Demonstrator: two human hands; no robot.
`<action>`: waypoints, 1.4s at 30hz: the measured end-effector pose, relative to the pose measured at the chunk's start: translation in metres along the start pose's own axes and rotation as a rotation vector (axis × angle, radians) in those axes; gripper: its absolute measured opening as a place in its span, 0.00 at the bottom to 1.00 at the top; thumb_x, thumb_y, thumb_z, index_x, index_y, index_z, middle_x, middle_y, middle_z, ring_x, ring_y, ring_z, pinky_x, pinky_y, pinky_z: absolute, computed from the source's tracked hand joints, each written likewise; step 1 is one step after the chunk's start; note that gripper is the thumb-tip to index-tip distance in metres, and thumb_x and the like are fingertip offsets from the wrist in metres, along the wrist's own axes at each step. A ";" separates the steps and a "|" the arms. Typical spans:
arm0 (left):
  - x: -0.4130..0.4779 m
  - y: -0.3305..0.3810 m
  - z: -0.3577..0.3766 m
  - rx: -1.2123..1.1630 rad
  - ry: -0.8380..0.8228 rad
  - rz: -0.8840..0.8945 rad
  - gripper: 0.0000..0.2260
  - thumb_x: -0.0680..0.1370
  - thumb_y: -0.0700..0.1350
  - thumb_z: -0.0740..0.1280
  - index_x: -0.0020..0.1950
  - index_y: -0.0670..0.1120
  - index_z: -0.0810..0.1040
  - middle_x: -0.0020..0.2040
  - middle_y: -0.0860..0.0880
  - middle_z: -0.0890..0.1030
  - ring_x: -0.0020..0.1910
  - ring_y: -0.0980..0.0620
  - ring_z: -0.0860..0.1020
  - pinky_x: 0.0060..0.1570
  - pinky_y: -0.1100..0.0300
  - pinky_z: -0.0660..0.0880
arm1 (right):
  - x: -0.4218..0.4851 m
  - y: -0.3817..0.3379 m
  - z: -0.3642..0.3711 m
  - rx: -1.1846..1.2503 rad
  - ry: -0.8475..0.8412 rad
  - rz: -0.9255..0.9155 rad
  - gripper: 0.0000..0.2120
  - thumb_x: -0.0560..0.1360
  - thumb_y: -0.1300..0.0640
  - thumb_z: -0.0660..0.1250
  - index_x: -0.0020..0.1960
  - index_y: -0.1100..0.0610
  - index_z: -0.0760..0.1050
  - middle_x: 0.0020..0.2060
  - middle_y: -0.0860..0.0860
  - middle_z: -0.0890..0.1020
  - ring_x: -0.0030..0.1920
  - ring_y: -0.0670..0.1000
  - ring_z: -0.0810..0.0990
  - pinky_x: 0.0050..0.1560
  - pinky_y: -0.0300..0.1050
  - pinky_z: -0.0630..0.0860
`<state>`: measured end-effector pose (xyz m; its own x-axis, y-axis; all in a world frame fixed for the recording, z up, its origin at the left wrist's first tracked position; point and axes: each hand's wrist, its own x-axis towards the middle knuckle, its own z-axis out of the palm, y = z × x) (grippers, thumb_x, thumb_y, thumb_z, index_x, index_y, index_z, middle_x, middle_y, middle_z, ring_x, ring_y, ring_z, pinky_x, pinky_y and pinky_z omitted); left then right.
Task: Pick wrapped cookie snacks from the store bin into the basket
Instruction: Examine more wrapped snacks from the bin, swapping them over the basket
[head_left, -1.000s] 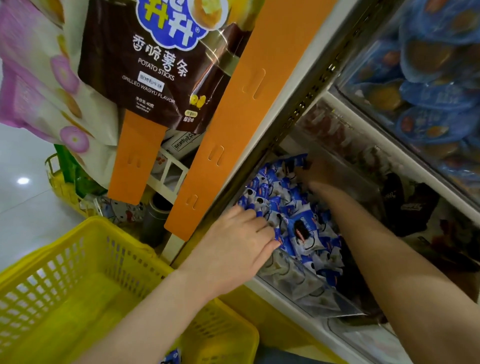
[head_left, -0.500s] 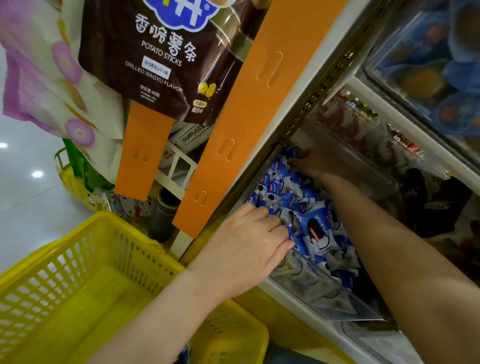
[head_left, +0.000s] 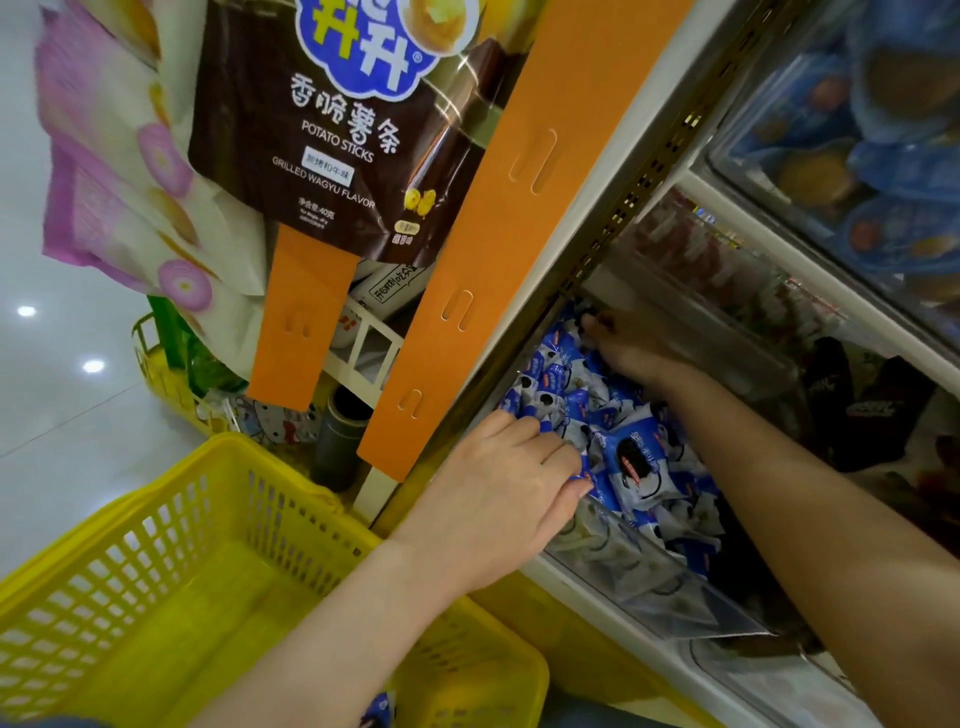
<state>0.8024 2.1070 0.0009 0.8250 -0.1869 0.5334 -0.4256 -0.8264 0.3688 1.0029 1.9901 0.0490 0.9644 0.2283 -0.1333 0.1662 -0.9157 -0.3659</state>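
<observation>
Fingers of left hand (head_left: 511, 486): curled down onto the near end of the heap, tips (head_left: 571, 457) pinching a blue-and-white wrapped cookie snack (head_left: 582, 475).
Left arm: reaches forward over the basket, palm down, wrist about level.
Fingers of right hand (head_left: 631, 351): buried among packets at the far end of the bin; whether they are clenched on one cannot be told.
Right arm: stretched long from the lower right, forearm lying across the heap.
Cookie snacks (head_left: 636, 462): small blue-and-white packets piled in a clear-fronted store bin (head_left: 649, 587) on a low shelf.
Basket (head_left: 171, 566): yellow plastic mesh, below and left of the bin; one blue packet (head_left: 376, 712) shows at its bottom edge.
Above left: a brown bag of potato sticks (head_left: 332, 130) hangs beside orange display strips (head_left: 519, 208).
</observation>
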 end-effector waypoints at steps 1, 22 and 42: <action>-0.001 0.001 -0.001 0.002 -0.009 -0.011 0.18 0.80 0.53 0.50 0.45 0.51 0.78 0.39 0.56 0.80 0.39 0.56 0.75 0.47 0.61 0.69 | -0.006 -0.002 -0.003 0.010 0.014 -0.012 0.20 0.81 0.49 0.51 0.56 0.64 0.73 0.42 0.53 0.76 0.42 0.51 0.74 0.45 0.46 0.69; -0.025 0.013 -0.018 0.091 -0.101 -0.030 0.15 0.80 0.47 0.56 0.64 0.45 0.73 0.61 0.46 0.76 0.65 0.48 0.71 0.72 0.55 0.53 | -0.158 0.038 0.019 0.185 0.131 0.029 0.33 0.72 0.51 0.71 0.72 0.56 0.60 0.67 0.54 0.68 0.65 0.54 0.70 0.65 0.50 0.69; -0.058 0.016 -0.040 -1.210 0.222 -0.694 0.14 0.75 0.52 0.62 0.52 0.43 0.75 0.45 0.47 0.79 0.43 0.57 0.77 0.44 0.65 0.74 | -0.211 -0.049 0.059 0.829 -0.013 -0.358 0.13 0.71 0.61 0.71 0.54 0.56 0.74 0.47 0.52 0.82 0.47 0.49 0.82 0.50 0.41 0.78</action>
<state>0.7335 2.1259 0.0060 0.9690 0.2436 0.0408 -0.1076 0.2675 0.9575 0.7791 2.0058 0.0407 0.8802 0.4623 0.1073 0.2493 -0.2581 -0.9334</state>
